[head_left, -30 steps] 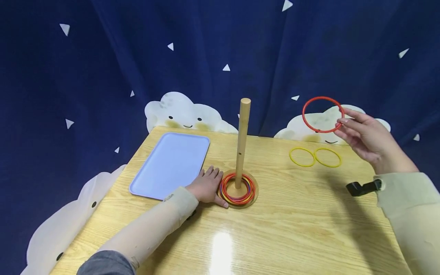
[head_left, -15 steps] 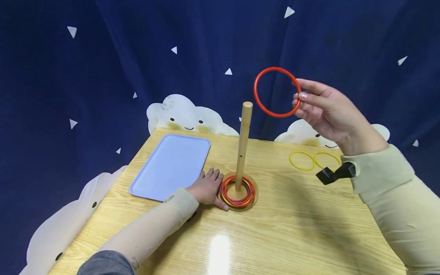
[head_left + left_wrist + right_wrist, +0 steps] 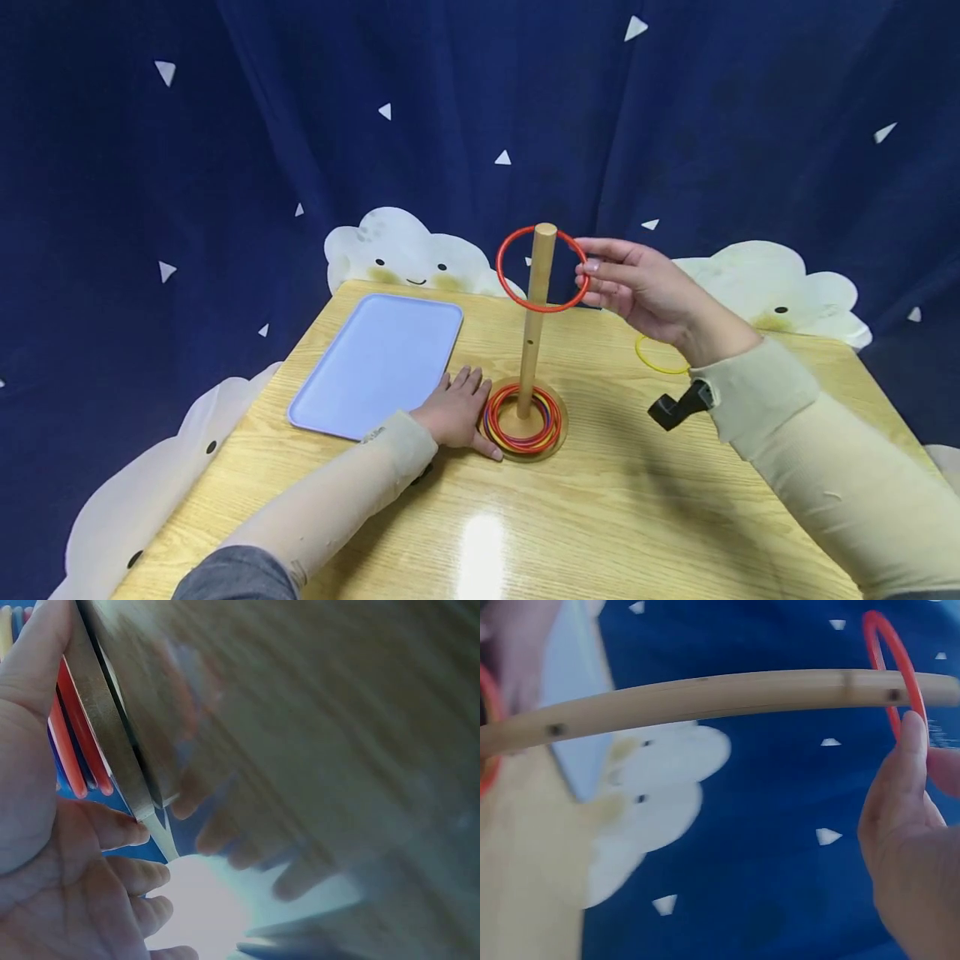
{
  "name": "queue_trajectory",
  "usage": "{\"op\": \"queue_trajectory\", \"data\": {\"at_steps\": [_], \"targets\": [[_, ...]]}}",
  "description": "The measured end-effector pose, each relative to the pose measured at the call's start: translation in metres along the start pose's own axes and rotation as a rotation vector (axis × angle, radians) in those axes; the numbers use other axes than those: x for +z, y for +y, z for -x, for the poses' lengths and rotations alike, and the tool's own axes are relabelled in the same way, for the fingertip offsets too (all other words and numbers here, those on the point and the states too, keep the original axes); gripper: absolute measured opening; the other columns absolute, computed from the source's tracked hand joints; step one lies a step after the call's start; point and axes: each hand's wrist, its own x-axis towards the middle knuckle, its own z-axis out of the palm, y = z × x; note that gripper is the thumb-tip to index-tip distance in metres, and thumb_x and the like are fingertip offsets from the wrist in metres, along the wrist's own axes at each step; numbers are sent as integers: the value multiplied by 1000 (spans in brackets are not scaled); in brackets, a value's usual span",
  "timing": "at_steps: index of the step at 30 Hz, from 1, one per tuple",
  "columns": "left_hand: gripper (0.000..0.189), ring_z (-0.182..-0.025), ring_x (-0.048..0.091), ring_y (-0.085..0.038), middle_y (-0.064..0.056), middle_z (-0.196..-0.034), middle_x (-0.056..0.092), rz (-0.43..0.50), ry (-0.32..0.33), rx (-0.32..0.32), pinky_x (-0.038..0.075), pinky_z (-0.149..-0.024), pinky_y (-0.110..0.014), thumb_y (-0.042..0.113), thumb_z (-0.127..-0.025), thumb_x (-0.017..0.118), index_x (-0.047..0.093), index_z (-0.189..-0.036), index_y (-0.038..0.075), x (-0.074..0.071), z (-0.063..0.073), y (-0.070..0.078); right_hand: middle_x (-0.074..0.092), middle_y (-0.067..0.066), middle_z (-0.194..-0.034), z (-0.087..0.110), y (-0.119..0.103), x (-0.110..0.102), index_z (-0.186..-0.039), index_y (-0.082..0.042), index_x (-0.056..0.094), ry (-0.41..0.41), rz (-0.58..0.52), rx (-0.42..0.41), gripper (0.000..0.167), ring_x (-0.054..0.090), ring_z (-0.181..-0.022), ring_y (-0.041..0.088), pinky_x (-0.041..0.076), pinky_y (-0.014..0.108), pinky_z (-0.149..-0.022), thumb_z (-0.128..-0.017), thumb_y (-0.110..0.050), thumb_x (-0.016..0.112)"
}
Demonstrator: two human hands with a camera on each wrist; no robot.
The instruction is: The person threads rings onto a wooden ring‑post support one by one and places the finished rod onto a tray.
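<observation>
My right hand (image 3: 652,292) pinches a red ring (image 3: 551,309) at its right side between thumb and fingers. The ring encircles the upper end of an upright wooden pole (image 3: 529,354), which passes through it in the right wrist view. At the pole's foot, several red, yellow and purple rings (image 3: 528,447) lie stacked around it on a round wooden base (image 3: 510,414). My left hand (image 3: 453,412) rests on the table against the left side of the base, fingers stretched out. In the left wrist view its thumb lies beside the base's edge and the stacked rings (image 3: 71,750).
A light blue tray (image 3: 378,358) lies left of the base on the wooden table (image 3: 600,500). A yellow ring (image 3: 660,367) lies at the back right, partly hidden by my right arm. Behind the table hangs a dark blue curtain (image 3: 450,67) with clouds and triangles.
My right hand has carried the red ring leftward, up and then down over the pole's top. My left hand has stayed in place.
</observation>
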Motion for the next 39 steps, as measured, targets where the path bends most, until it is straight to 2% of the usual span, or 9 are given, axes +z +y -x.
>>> {"op": "queue_trajectory", "data": {"at_steps": [4, 7, 12, 16, 19, 25, 39], "targets": [[124, -157, 10, -36, -19, -170, 17, -7, 4, 7, 14, -124, -56, 79, -75, 73, 28, -164, 6, 1, -1, 1, 69, 6, -95, -1, 29, -8, -112, -13, 73, 11, 96, 92, 28, 68, -84, 11, 59, 27, -82, -105, 4, 52], [123, -157, 10, -36, -19, -170, 17, -12, -3, 5, 14, -124, -56, 79, -76, 73, 27, -164, 6, 1, -1, 1, 67, 5, -96, -3, 53, -16, -112, -14, 71, 0, 156, 148, 27, 67, -89, 12, 59, 29, -84, -104, 5, 52], [123, -157, 10, -37, -19, -169, 17, -13, 0, 4, 14, -124, -56, 79, -76, 72, 27, -164, 5, 0, -1, 0, 63, 4, -98, -3, 83, -27, -128, -4, 60, -14, 239, 202, 27, 64, -93, 13, 58, 31, -87, -105, 5, 50], [125, -157, 10, -37, -19, -170, 16, -16, 2, 0, 13, -124, -56, 80, -75, 71, 25, -165, 5, -1, -2, 0, 59, 5, -101, -1, 102, -33, -140, 8, 50, -22, 298, 250, 36, 62, -96, 15, 58, 34, -89, -104, 5, 50], [127, -157, 10, -37, -20, -170, 16, -27, 4, -3, 13, -124, -56, 81, -74, 71, 24, -165, 5, 0, -3, 0, 57, 6, -102, 1, 115, -36, -145, 12, 45, -32, 331, 284, 42, 60, -99, 17, 59, 34, -88, -104, 6, 51], [128, -157, 10, -37, -20, -169, 17, -35, 5, -4, 13, -124, -56, 82, -73, 71, 26, -164, 5, 4, -4, -1, 57, 7, -100, 5, 136, -42, -146, 17, 41, -48, 355, 310, 46, 60, -95, 17, 59, 31, -83, -102, 6, 52], [127, -157, 9, -36, -19, -170, 16, -35, -5, -5, 13, -124, -56, 82, -74, 71, 24, -165, 6, 2, -4, 0, 55, 10, -100, 7, 160, -40, -137, 17, 48, -35, 430, 330, 39, 62, -78, 14, 60, 27, -71, -101, 4, 55]]}}
